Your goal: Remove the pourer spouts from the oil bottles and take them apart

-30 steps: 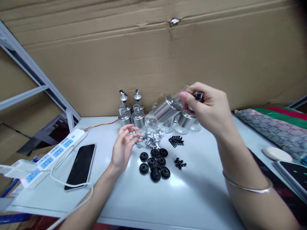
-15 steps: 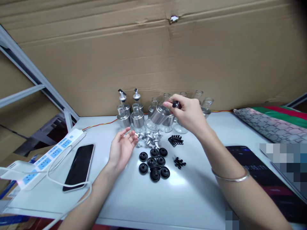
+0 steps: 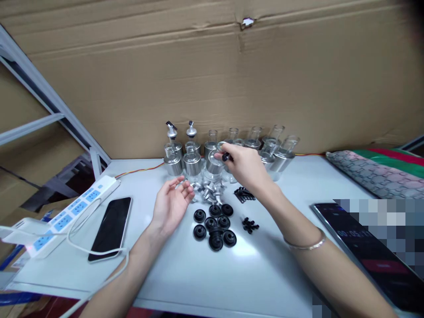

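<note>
My right hand (image 3: 243, 165) is closed at the neck of a glass bottle (image 3: 214, 164) with a steel band, which stands nearly upright in the front row. A small black piece (image 3: 227, 157) also shows between its fingers; its kind is unclear. My left hand (image 3: 174, 203) lies palm up, fingers apart and loosely curled, holding nothing. Beside its fingertips is a heap of silver pourer parts (image 3: 210, 191). Several black round stoppers (image 3: 211, 223) lie nearer me, with slim black pieces (image 3: 244, 194) and tiny black pieces (image 3: 250, 225) to their right.
Two bottles with fitted pourers (image 3: 171, 131) stand at back left, among several open-necked bottles (image 3: 288, 152). A power strip (image 3: 71, 216), white cable (image 3: 99, 254) and phone (image 3: 111, 227) occupy the left. A device with a timer (image 3: 357, 247) and a patterned cushion (image 3: 374, 170) are at right.
My right hand has moved left and slightly down, and the bottle under it has gone from tilted to nearly upright. My left hand has barely moved. The view has shifted slightly.
</note>
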Available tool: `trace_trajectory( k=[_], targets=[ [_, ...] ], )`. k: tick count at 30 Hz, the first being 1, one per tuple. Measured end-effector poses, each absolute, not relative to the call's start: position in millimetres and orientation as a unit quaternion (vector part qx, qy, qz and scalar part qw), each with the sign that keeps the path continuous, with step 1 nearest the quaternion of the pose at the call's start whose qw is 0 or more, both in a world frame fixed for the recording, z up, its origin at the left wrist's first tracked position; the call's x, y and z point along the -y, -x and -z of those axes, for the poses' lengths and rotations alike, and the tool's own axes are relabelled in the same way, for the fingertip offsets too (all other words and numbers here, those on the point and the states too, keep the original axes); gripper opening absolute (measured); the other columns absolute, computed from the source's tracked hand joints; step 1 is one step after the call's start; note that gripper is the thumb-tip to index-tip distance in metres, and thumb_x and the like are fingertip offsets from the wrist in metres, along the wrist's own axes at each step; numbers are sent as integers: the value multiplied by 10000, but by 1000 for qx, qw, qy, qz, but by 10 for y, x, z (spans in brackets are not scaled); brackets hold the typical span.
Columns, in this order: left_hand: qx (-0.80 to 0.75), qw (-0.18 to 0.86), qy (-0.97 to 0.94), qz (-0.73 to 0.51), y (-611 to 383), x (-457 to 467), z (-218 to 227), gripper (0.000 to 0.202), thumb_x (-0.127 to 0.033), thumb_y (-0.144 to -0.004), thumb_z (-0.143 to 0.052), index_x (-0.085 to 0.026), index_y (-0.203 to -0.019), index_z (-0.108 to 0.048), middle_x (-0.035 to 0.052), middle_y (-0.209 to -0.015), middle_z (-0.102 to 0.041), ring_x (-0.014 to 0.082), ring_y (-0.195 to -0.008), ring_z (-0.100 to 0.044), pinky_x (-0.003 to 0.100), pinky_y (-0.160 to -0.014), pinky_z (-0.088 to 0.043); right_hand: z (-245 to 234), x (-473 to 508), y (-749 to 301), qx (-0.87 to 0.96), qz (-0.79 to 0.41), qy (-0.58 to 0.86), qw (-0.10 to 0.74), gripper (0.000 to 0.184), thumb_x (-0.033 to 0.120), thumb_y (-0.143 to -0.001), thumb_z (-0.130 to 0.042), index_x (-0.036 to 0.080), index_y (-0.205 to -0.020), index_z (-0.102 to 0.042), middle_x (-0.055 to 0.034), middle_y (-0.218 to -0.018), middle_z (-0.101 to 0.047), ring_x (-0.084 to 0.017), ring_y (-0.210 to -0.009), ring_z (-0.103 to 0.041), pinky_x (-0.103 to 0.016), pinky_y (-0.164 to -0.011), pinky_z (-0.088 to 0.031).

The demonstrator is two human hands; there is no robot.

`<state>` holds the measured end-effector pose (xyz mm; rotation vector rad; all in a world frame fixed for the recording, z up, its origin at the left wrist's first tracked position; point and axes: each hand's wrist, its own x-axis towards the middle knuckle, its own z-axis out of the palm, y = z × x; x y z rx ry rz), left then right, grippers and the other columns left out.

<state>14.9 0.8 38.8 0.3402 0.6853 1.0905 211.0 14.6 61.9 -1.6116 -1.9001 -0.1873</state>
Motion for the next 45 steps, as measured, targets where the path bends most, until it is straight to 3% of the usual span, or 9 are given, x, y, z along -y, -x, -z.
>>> trace_trajectory(
  k=[13,16,22,24,29,34,38,41,45],
  targets=[
    [-326,764,-153,-535,-169,-23,-297,117,-113,-835,-386,-124,-802,-497,14,-648,-518,91,-558,-536,186,-559,-472,-564,-214,-2046,705,63,658,256,155,139,-859,-533,187,-978,-621,-74,-944,-723,-244,-852,-671,-275,-647,-395],
    [-334,743,-219,-537,-188,-5,-272,50,-123,-793,-454,-139,-822,-491,0,-646,-535,88,-566,-543,190,-589,-470,-551,-246,-2042,693,70,669,261,202,200,-879,-530,173,-1064,-609,-103,-924,-726,-262,-842,-674,-290,-649,-403],
    [-331,665,-442,-502,-226,56,-180,148,-206,-739,-564,-171,-855,-479,-25,-694,-558,96,-605,-558,216,-619,-449,-632,-197,-1997,678,58,681,269,399,324,-906,-504,158,-1268,-473,-100,-805,-708,-263,-729,-653,-303,-623,-392],
    [-341,603,-521,-499,-235,80,-144,149,-236,-762,-572,-180,-864,-479,-25,-731,-549,100,-629,-556,235,-649,-450,-669,-116,-1958,662,33,688,295,389,399,-924,-453,144,-1217,-473,-82,-752,-677,-246,-665,-622,-303,-601,-382],
    [-316,445,-722,-426,-253,162,-77,188,-250,-810,-581,-186,-972,-507,21,-891,-558,135,-786,-537,267,-754,-428,-526,196,-1831,738,-41,535,409,419,549,-929,-307,202,-762,-472,-74,-825,-577,-205,-786,-545,-310,-682,-414],
    [-295,462,-756,-357,-274,224,-19,181,-334,-836,-564,-192,-902,-474,19,-872,-547,144,-779,-517,266,-722,-420,-196,437,-1805,717,-245,457,466,192,405,-897,-457,214,-901,-433,-8,-756,-516,-147,-667,-519,-268,-616,-431],
    [-262,392,-797,-378,-278,235,18,223,-281,-785,-620,-199,-819,-416,10,-837,-521,144,-776,-521,260,-709,-423,-48,524,-1875,642,-328,466,513,272,337,-787,-614,222,-925,-410,-4,-804,-534,-144,-710,-552,-266,-646,-461],
    [-229,267,-841,-411,-271,215,29,244,-192,-764,-622,-203,-768,-378,5,-801,-492,136,-748,-508,238,-657,-410,-15,561,-1946,633,-338,480,504,264,334,-778,-633,214,-935,-458,-15,-828,-562,-152,-755,-572,-273,-684,-470],
    [-218,145,-868,-421,-253,187,50,201,-174,-787,-604,-204,-774,-405,12,-782,-506,148,-729,-508,251,-635,-395,-36,602,-2004,673,-253,538,440,175,361,-842,-570,195,-793,-548,14,-641,-538,-127,-575,-489,-237,-534,-394]
  ],
)
